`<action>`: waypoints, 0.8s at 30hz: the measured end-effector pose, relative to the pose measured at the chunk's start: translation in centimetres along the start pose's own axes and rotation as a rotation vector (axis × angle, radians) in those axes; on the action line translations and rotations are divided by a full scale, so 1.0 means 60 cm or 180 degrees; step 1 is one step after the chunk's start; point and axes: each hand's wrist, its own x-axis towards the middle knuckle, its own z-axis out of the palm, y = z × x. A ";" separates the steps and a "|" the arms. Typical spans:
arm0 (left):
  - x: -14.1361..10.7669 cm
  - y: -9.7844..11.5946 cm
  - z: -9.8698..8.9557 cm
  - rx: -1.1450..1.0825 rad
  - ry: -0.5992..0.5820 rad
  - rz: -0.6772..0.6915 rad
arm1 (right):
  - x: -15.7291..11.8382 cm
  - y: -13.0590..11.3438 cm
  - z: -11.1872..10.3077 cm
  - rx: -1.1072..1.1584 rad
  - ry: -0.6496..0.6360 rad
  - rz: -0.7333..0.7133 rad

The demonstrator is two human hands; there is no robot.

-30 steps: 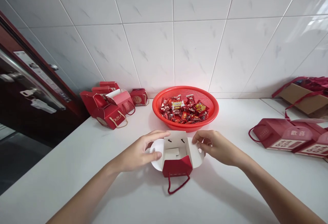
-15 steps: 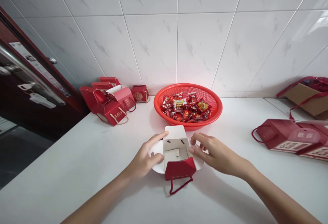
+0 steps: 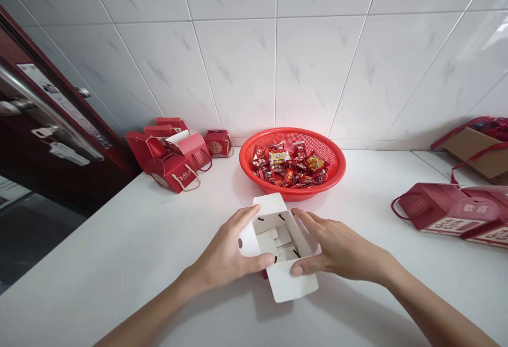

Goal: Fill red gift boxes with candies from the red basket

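Observation:
Between my hands stands a red gift box [image 3: 283, 225], its white inside showing and its flaps spread outward. Dark cord ends poke through its inner walls. My left hand [image 3: 230, 246] grips the left side, thumb on the near left corner and fingers along the far left edge. On the other side, my right hand [image 3: 329, 241] is closed round the right wall, with its thumb on the near flap. The box's red outside and cord handle are mostly hidden. Just behind it sits a red plastic basket [image 3: 337, 175] holding wrapped candies [image 3: 288, 167].
Several red gift boxes [image 3: 170, 164] with cord handles are grouped at the back left, near a small red box [image 3: 218, 145]. Larger red boxes [image 3: 444, 209] lie at right before a cardboard box [image 3: 476, 151]. A dark door [image 3: 59, 125] borders the white table [image 3: 130, 252] at left.
The near flap has folded outward toward me, showing its white inside. Both hands have closed in on the box sides, and the box has turned slightly.

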 end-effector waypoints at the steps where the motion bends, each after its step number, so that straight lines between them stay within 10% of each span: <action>1: 0.002 0.002 -0.002 -0.0014 0.0013 0.0030 | 0.001 0.000 0.001 0.0036 0.0010 0.0011; 14: 0.021 -0.005 -0.020 0.0256 -0.0206 0.0370 | 0.005 -0.016 0.006 -0.0055 0.0012 0.0278; 24: 0.045 -0.001 -0.042 0.0597 -0.0068 0.0730 | -0.002 -0.024 0.022 -0.0551 0.0806 -0.0122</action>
